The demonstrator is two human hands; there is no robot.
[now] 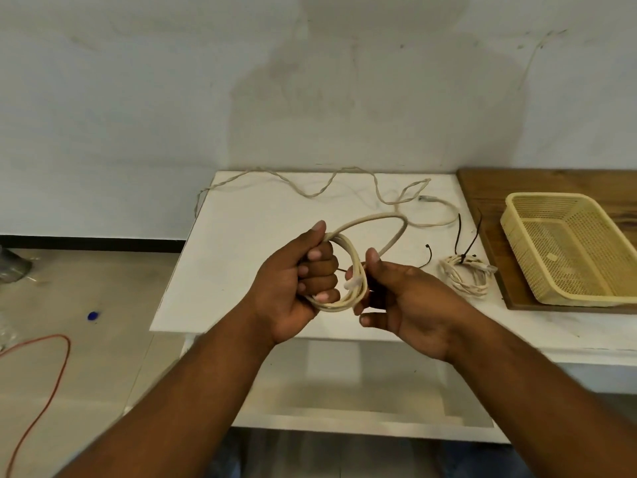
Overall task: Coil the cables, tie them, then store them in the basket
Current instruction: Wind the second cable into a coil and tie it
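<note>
Mid-frame, the left hand (303, 281) clenches a part-wound cream cable coil (355, 260), the right hand (400, 298) pinching its side, while one tied cream cable bundle (463, 276) waits at right near the seemingly unfilled yellow plastic mesh basket (517, 229), and a thin loose cream cable (310, 193) behind lies uncoiled.

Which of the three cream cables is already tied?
The small cream coiled cable on the white table near the yellow plastic basket: a black zip tie binds it; the other two are untied.

Head view, forward-down, close over table (258, 219) (wide-angle).
</note>
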